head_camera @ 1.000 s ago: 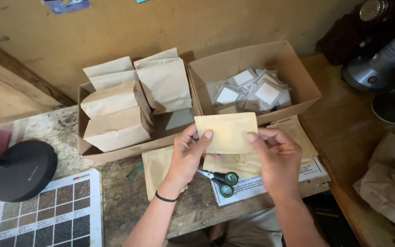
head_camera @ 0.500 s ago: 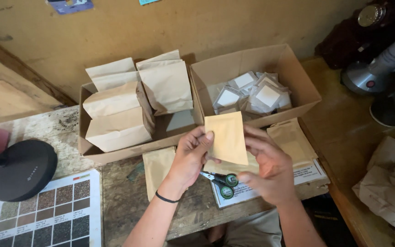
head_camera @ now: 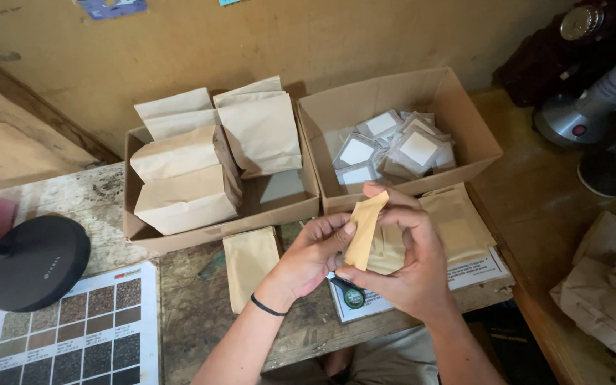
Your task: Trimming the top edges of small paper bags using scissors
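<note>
- Head view: both hands hold one small flat brown paper pouch [head_camera: 365,228] up over the front edge of the worn wooden table [head_camera: 194,299].
- The left hand [head_camera: 308,258] has its fingers closed on the left side of the pouch. A thin black band goes around this wrist.
- The right hand [head_camera: 408,264] wraps around the right side of the pouch. Its thumb and fingers pinch the paper.
- The pouch is turned so we see it almost from the edge. It stands up tall and leans a little.
- Right under the hands lies a pile of more flat brown pouches [head_camera: 458,228] on a white printed sheet [head_camera: 479,271].
- Green-handled scissors [head_camera: 351,294] peek out from under the hands.
- One more flat brown pouch [head_camera: 249,265] lies alone on the table, just left of the hands.
- Behind the hands is an open cardboard box with small clear packets holding white squares [head_camera: 393,146].
- To the left of it is a second cardboard box with full, folded pale paper bags [head_camera: 201,171].
- Far left on the table sits a round black disc [head_camera: 33,262]. In front of it lies a white chart with little brown squares [head_camera: 73,328].
</note>
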